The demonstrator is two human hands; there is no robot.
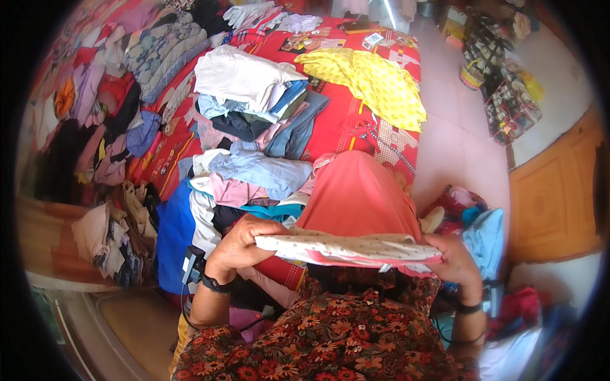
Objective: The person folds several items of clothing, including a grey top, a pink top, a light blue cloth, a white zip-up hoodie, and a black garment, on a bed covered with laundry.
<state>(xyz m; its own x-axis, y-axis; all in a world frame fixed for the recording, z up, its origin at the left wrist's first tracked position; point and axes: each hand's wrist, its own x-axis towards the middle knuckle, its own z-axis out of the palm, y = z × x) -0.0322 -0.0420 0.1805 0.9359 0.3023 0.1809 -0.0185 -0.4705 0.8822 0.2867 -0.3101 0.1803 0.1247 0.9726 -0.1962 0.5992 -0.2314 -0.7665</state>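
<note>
"Fingers, two sets: condition?"

"Left hand (244, 244): curled closed on the left end of one folded cloth, white with small dark specks and a reddish-pink edge (349, 248). Right hand (455, 260): closed on the right end of the same. Depth of grip: cannot be told."

"Position of the cloth?"

"Held in front of one dark floral-print garment (330, 340) worn by the person, spanning hand to hand. Long axis: left to right, nearly level, seen mostly edge-on. Neither hand nearer; each touches its own end."

"Adjoining items?"

"One smooth coral-red cloth (362, 197), directly beyond the white one, narrowing away from the body; whether joined to it, cannot tell. One pale blue folded garment (264, 170), topping a low pile left of the coral; left hand nearer. One white folded cloth (244, 76), topping a taller stack, farther off on the red patterned bedspread (337, 129)."

"Right side?"

"One light blue cloth (484, 238), just outward of the right hand."
</note>
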